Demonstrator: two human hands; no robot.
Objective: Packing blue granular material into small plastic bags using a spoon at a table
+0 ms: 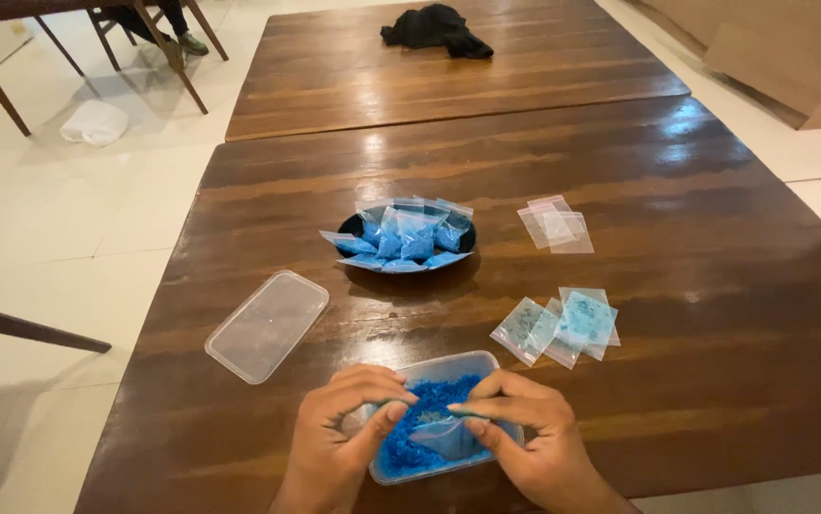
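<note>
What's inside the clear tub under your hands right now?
The clear tub holds loose blue material. Both hands, left and right, pinch a small clear bag over it. The hands and bag cover the tub's near part, so the contents there cannot be seen.

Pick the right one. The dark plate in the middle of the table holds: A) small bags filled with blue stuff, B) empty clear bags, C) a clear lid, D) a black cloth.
A: the dark plate carries a heap of small bags filled with blue stuff, while the empty clear bags lie on the table to its right.
</note>
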